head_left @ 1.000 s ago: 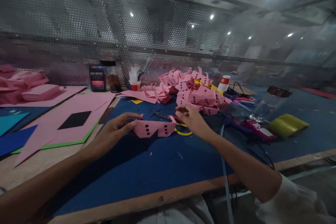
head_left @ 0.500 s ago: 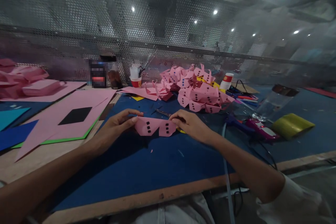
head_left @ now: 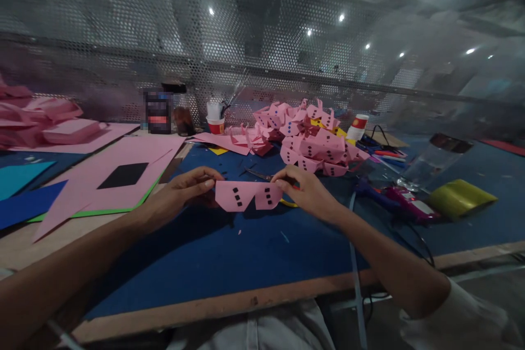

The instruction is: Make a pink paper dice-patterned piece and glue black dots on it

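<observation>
A pink paper cutout [head_left: 248,194], shaped like a pair of glasses with black squares on each half, hangs between my hands above the blue table top. My left hand [head_left: 194,186] pinches its left end with thumb and fingers. At the upper right corner, my right hand [head_left: 298,190] pinches the other end. Scissors [head_left: 289,203] with yellow handles lie behind the right hand, partly covered by it. Further back is a heap of similar pink paper pieces [head_left: 322,150] with dark squares.
Pink sheets [head_left: 118,145] and blue card [head_left: 30,205] spread at left. A red-and-white cup [head_left: 215,126] stands at the back. To the right are a glue gun [head_left: 400,199], a yellow roll [head_left: 459,198] and a clear jar [head_left: 437,159]. A perforated metal screen [head_left: 254,54] rises behind.
The pink cutout has turned a little to face me more squarely and shifted slightly right with both hands. Both hands keep their pinch on it. The whole view has shifted slightly.
</observation>
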Available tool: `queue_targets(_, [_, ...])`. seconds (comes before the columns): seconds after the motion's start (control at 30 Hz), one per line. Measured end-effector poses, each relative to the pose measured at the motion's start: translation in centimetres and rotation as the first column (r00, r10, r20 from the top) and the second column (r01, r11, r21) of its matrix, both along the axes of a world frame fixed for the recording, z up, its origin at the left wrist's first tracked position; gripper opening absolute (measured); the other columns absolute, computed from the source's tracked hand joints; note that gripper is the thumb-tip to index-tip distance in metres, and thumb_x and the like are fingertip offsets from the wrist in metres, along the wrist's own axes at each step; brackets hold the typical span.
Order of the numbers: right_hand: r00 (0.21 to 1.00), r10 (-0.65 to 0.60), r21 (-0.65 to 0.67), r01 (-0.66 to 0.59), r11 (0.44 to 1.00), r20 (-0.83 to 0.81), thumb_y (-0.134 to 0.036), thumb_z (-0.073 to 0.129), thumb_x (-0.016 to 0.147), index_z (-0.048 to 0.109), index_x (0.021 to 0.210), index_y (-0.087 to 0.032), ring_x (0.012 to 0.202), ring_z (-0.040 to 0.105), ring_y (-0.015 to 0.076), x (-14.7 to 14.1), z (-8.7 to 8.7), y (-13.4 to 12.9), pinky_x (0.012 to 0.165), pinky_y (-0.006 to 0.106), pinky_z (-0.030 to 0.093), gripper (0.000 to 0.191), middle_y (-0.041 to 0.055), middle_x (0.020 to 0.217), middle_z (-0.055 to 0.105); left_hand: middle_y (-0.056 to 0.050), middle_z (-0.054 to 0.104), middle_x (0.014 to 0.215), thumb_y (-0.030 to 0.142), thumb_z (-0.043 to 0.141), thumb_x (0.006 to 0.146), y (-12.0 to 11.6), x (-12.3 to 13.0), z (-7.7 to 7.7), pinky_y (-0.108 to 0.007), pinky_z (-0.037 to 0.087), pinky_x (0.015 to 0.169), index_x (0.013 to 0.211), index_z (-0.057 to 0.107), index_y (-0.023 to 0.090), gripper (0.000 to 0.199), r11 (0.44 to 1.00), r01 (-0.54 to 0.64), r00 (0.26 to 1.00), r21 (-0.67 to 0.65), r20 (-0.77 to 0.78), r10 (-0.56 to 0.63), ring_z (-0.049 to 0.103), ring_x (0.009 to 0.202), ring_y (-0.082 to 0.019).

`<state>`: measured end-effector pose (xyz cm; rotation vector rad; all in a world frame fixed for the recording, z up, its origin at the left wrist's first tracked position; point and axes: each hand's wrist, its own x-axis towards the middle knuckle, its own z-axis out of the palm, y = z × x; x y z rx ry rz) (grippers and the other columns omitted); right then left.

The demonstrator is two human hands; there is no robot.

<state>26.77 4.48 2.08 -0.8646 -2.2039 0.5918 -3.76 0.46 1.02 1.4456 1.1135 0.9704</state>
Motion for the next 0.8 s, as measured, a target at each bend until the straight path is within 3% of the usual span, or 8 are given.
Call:
queue_targets(0.2, [1.0, 0.006, 0.025, -0.006, 1.0, 0.002, -0.02, 0.052, 0.093, 0.067, 0.097, -0.022, 0.092, 0.062, 0.0177, 0.0, -0.1, 0.0, 0.08, 0.03, 0.046, 0.015, 0.0039, 0.099, 0.067, -0.002, 0.064, 0.084, 0.044, 0.06, 0.089, 0.0, -0.2, 0.5, -0.031, 0.051, 0.069, 0.098, 0.061, 0.023, 0.023, 0.995, 0.085, 0.985, 0.053, -0.156, -0.076, 0.06, 0.072, -0.017])
queue_targets(0.4, [1.0, 0.015, 0.025, -0.015, 1.0, -0.006, -0.02, 0.051, 0.093, 0.066, 0.096, -0.022, 0.091, 0.062, 0.0174, 0.0, 0.0, 0.0, 0.08, 0.03, 0.046, 0.015, 0.0037, 0.097, 0.067, -0.003, 0.061, 0.089, 0.044, 0.06, 0.09, -0.2, -0.6, 1.2, -0.027, 0.046, 0.067, 0.093, 0.067, 0.023, 0.023, 0.977, 0.113, 0.946, 0.179, -0.321, -0.05, 0.053, 0.073, -0.015])
queue_targets(0.57, [1.0, 0.013, 0.037, -0.013, 0.999, -0.004, -0.019, 0.052, 0.093, 0.066, 0.095, -0.022, 0.092, 0.062, 0.0175, 0.0, 0.0, 0.1, 0.081, 0.031, 0.046, 0.015, 0.0036, 0.098, 0.067, -0.007, 0.062, 0.109, 0.045, 0.062, 0.087, -0.1, -0.7, 1.2, -0.028, 0.049, 0.07, 0.088, 0.068, 0.021, 0.025, 0.97, 0.131, 0.953, 0.206, -0.295, -0.066, 0.057, 0.083, -0.018])
queue_targets(0.7, [1.0, 0.021, 0.048, -0.021, 0.999, -0.003, -0.019, 0.052, 0.093, 0.066, 0.097, -0.022, 0.092, 0.062, 0.0175, 0.1, -0.1, 0.2, 0.082, 0.031, 0.046, 0.015, 0.0037, 0.099, 0.067, -0.005, 0.066, 0.091, 0.041, 0.062, 0.089, -0.1, -0.6, 1.4, -0.03, 0.05, 0.076, 0.09, 0.068, 0.021, 0.021, 0.98, 0.16, 0.96, 0.114, -0.248, -0.128, 0.06, 0.082, -0.018])
queue_targets(0.8, [1.0, 0.022, 0.047, -0.022, 0.999, 0.005, -0.02, 0.051, 0.093, 0.066, 0.097, -0.023, 0.092, 0.062, 0.0181, 0.2, -0.1, 0.1, 0.081, 0.031, 0.046, 0.016, 0.0043, 0.099, 0.067, -0.005, 0.068, 0.086, 0.041, 0.063, 0.087, -0.2, -0.6, 1.4, -0.033, 0.051, 0.081, 0.092, 0.07, 0.022, 0.021, 0.981, 0.156, 0.967, 0.118, -0.221, -0.127, 0.061, 0.082, -0.019])
